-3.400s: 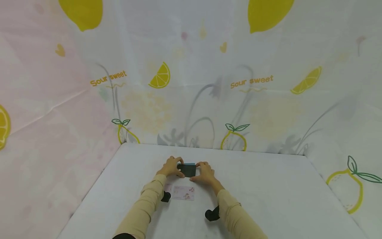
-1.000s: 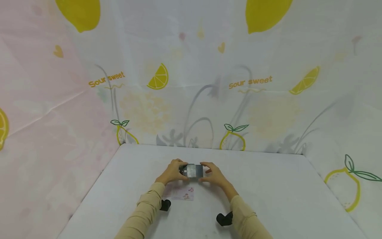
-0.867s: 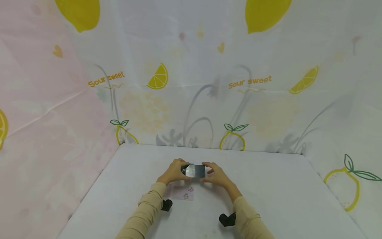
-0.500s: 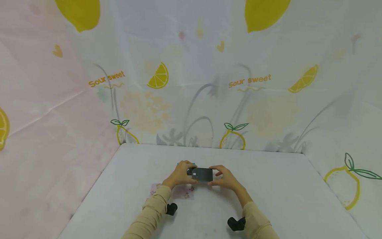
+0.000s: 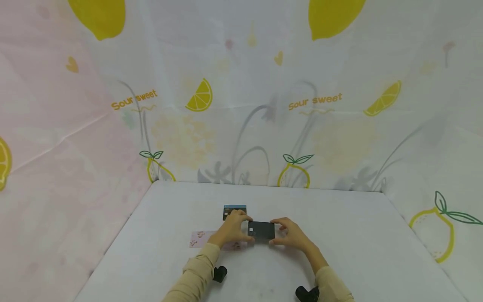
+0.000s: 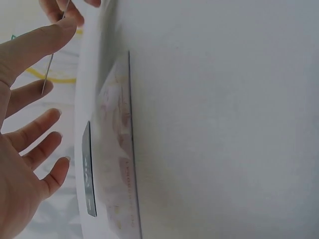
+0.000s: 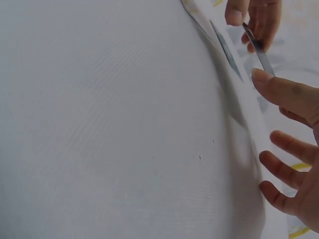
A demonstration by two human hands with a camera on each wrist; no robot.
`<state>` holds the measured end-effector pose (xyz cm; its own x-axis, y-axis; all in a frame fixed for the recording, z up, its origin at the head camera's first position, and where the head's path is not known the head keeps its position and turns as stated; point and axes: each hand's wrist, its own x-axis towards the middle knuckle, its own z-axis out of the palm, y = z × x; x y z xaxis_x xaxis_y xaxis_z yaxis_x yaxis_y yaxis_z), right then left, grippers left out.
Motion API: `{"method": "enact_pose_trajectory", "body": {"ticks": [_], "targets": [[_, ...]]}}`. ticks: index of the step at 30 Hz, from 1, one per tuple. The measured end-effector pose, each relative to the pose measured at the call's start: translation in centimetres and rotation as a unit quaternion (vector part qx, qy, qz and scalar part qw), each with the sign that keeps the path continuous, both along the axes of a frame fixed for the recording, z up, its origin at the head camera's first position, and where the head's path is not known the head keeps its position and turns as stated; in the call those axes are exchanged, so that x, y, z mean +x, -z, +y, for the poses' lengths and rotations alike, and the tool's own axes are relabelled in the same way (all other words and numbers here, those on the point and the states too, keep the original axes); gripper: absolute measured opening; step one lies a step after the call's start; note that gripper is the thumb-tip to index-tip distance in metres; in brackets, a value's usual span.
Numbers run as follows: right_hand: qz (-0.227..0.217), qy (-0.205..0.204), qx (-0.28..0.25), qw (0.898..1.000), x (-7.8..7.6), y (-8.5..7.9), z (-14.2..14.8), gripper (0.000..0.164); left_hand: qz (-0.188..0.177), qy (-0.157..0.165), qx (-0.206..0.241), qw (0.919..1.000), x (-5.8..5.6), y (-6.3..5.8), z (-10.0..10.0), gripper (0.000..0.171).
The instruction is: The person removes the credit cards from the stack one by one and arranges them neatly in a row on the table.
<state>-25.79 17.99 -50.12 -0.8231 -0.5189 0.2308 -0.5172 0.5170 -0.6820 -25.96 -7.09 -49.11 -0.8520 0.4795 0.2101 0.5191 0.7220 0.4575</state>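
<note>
A black bank card (image 5: 261, 230) with a small silver chip is raised over the white table, held level between both hands. My left hand (image 5: 231, 228) pinches its left edge between thumb and forefinger; the other fingers spread apart in the left wrist view. On the opposite edge, my right hand (image 5: 296, 235) pinches with thumb and forefinger. Seen nearly edge-on, the card (image 7: 265, 62) looks like a thin strip in the right wrist view. Behind the left hand lies a second card (image 5: 235, 207), dark with a blue top band, partly covered by the fingers.
Pale pink cards (image 5: 200, 238) with a floral print lie flat under the left wrist, partly hidden by it. The white tabletop (image 5: 332, 222) meets a lemon-printed cloth (image 5: 241, 138) at its back edge. Black wrist mounts (image 5: 220, 274) hang beneath both forearms.
Both hands have carried the black card to the right and nearer the person, away from the second card. That blue-banded card now shows behind the left hand, and more pink card is uncovered.
</note>
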Motion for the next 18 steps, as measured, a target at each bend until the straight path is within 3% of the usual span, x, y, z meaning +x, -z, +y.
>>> {"method": "enact_pose_trajectory", "body": {"ticks": [9, 18], "targets": [[0.01, 0.005, 0.042, 0.999, 0.8, 0.1, -0.3, 0.061, 0.026, -0.011, -0.026, 0.9993, 0.6, 0.8, -0.3, 0.056], [-0.001, 0.033, 0.082, 0.996, 1.7, 0.5, -1.2, 0.059, -0.009, -0.019, -0.027, 0.9994, 1.3, 1.4, -0.5, 0.055]]}}
